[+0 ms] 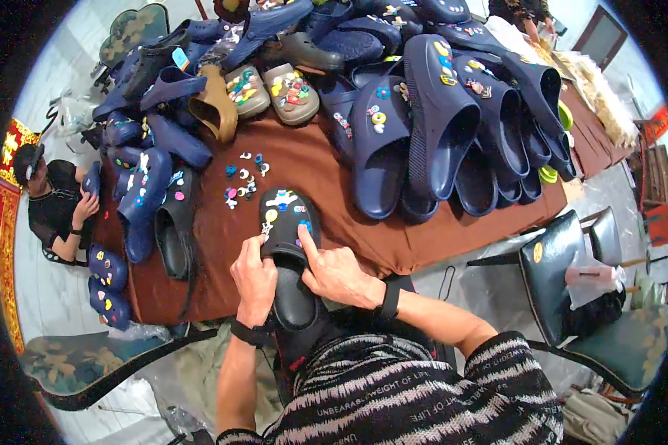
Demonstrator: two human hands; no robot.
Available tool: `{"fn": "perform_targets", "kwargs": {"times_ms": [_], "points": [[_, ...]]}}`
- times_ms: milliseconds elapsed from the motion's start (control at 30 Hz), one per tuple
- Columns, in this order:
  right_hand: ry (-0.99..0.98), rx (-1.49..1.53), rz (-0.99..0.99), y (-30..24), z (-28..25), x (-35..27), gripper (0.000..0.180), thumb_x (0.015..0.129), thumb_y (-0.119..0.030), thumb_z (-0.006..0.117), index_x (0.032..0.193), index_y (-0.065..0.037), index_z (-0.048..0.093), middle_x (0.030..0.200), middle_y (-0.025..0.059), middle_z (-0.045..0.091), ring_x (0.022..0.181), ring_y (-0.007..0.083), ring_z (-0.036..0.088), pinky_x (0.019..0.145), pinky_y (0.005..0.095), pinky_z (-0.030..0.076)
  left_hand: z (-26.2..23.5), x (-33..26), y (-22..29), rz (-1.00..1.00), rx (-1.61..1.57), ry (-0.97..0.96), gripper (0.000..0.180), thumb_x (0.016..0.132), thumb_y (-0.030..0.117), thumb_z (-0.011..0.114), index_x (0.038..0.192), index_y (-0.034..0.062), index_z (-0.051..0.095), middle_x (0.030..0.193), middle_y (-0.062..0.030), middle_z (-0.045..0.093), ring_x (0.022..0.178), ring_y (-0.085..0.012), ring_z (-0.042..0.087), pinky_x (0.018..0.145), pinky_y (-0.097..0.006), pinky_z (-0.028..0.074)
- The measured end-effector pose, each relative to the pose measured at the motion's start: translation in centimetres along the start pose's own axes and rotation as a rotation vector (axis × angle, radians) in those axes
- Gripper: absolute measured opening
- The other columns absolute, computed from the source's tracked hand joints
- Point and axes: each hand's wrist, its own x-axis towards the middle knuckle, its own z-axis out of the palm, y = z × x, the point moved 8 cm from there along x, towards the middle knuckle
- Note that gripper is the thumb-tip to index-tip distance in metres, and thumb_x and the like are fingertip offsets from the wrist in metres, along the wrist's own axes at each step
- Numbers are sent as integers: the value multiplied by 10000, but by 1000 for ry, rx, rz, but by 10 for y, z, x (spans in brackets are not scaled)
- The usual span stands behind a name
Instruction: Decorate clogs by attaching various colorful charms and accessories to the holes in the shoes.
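Observation:
A black clog (298, 297) with several colourful charms on its upper rests at the table's near edge, toe pointing away from me. My left hand (254, 283) grips its left side, fingers near a white star-shaped charm (266, 230). From the right, my right hand (341, 276) holds the clog, its index finger pressed against a small blue charm (304, 225). The thumb is bent by the shoe's opening. Loose shoe charms (245, 178) lie scattered on the brown cloth just beyond the toe. Another black clog (177, 230) lies to the left.
Dark blue clogs (441, 141) are piled along the right and far side of the brown-covered table (223, 245). Grey clogs (292, 95) and a brown clog (217, 104) sit at the back. Chairs (549, 274) flank me. A person (59, 193) at left handles a blue clog.

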Motion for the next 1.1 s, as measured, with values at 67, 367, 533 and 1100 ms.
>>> {"fn": "perform_targets", "kwargs": {"times_ms": [67, 367, 533, 1100], "points": [[25, -26, -26, 0, -9, 2, 748, 800, -149, 594, 1434, 98, 285, 643, 227, 625, 546, 378, 624, 532, 478, 492, -6, 5, 10, -17, 33, -34, 313, 812, -25, 576, 1124, 1, 585, 1015, -233, 651, 958, -419, 632, 860, -465, 497], [621, 80, -96, 19, -213, -8, 605, 755, -52, 558, 1349, -122, 461, 753, 226, 638, 642, 421, 641, 617, 511, 516, -27, 11, 43, -67, -565, -28, 492, 1040, 323, 472, 1394, -18, 464, 1285, -199, 596, 1103, -272, 620, 960, -374, 476], [825, -188, 0, 53, -366, -9, 426, 870, -63, 513, 1289, 12, 521, 1171, 209, 614, 1090, 302, 609, 972, 380, 460, -9, -14, 19, -117, -499, -132, 407, 1041, 270, 468, 1308, -24, 555, 1160, -145, 668, 1049, -211, 648, 919, -345, 492], [284, -696, 78, 363, -515, 25, 306, 963, -226, 577, 1138, 17, 637, 924, 211, 643, 906, 256, 636, 790, 393, 482, 48, -50, 12, -41, -385, -260, 234, 969, 173, 549, 1126, 29, 647, 1072, -164, 668, 1016, -347, 644, 881, -410, 515]]}}
